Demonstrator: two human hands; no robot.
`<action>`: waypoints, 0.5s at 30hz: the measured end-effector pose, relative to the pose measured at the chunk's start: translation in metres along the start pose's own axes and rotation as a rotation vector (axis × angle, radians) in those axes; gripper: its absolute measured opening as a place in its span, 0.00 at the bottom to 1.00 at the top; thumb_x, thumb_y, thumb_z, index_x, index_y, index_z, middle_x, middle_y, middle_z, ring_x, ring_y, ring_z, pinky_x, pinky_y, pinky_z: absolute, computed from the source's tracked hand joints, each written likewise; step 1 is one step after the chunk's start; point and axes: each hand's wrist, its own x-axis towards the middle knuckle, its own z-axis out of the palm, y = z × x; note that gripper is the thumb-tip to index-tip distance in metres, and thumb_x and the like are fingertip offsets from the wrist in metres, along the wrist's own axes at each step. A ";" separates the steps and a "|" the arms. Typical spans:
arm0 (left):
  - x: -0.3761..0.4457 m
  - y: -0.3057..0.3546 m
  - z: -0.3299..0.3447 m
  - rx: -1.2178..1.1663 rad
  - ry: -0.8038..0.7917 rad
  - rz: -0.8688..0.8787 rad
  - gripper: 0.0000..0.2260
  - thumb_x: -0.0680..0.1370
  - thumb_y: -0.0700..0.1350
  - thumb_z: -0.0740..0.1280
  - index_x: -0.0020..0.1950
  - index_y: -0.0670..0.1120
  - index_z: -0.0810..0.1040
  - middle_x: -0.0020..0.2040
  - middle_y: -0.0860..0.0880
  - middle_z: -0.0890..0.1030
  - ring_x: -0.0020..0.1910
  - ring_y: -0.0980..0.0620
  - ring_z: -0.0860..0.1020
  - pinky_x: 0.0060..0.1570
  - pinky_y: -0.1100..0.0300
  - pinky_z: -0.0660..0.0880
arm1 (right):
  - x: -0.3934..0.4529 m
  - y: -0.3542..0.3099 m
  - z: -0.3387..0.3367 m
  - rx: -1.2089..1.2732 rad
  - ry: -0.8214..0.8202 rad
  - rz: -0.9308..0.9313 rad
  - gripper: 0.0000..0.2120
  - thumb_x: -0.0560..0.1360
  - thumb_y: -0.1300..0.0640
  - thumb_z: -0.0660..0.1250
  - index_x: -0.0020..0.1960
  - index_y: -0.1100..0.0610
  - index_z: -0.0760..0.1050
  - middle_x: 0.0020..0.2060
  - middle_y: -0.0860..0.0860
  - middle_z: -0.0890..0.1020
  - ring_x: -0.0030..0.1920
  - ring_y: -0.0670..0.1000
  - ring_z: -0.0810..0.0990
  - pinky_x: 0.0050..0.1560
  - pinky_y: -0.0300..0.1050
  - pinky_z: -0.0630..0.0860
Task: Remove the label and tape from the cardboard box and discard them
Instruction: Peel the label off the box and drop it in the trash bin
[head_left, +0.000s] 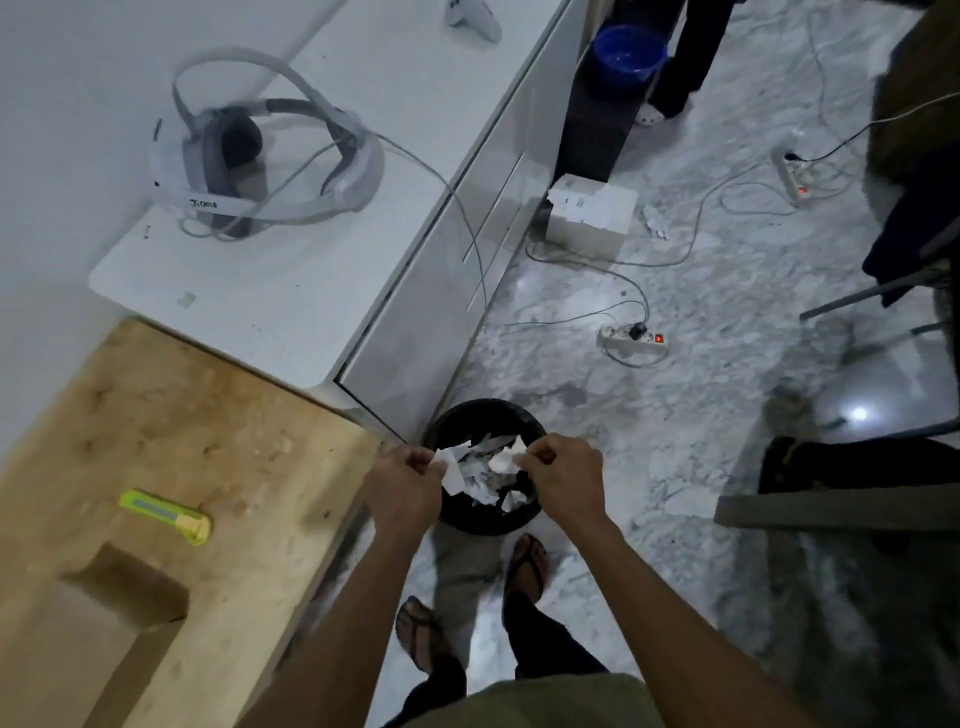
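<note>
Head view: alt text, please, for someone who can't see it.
Both hands, left hand and right hand, grip torn white paper scraps over a round black bin. A yellow-green utility knife lies on the wooden table.

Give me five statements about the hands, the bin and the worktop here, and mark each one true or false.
1. Both hands, left hand and right hand, are over the black bin. True.
2. The bin is empty. False: it holds white paper scraps.
3. The green utility knife is in the right hand. False: it lies on the wooden board, away from both hands.
4. Each hand pinches a piece of white paper. True.
5. The white headset lies on the floor. False: it rests on the white cabinet top.
</note>
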 end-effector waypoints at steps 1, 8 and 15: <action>0.004 0.000 0.004 0.025 0.007 0.007 0.05 0.71 0.45 0.76 0.43 0.45 0.84 0.40 0.48 0.82 0.40 0.48 0.80 0.44 0.54 0.78 | 0.008 0.001 0.005 -0.009 -0.023 0.007 0.09 0.75 0.56 0.72 0.40 0.61 0.82 0.33 0.54 0.83 0.33 0.49 0.79 0.40 0.26 0.71; 0.057 -0.014 0.047 0.136 0.010 -0.004 0.06 0.76 0.44 0.71 0.48 0.42 0.84 0.45 0.45 0.85 0.44 0.48 0.81 0.46 0.63 0.69 | 0.070 0.028 0.057 -0.196 -0.112 0.028 0.13 0.73 0.71 0.59 0.30 0.63 0.66 0.25 0.58 0.69 0.26 0.53 0.65 0.34 0.52 0.69; 0.109 -0.049 0.100 0.072 -0.062 -0.075 0.09 0.73 0.43 0.74 0.52 0.43 0.85 0.47 0.45 0.86 0.47 0.47 0.83 0.55 0.52 0.79 | 0.121 0.065 0.101 -0.173 -0.168 0.068 0.03 0.74 0.62 0.70 0.44 0.63 0.79 0.38 0.57 0.83 0.38 0.53 0.80 0.46 0.48 0.79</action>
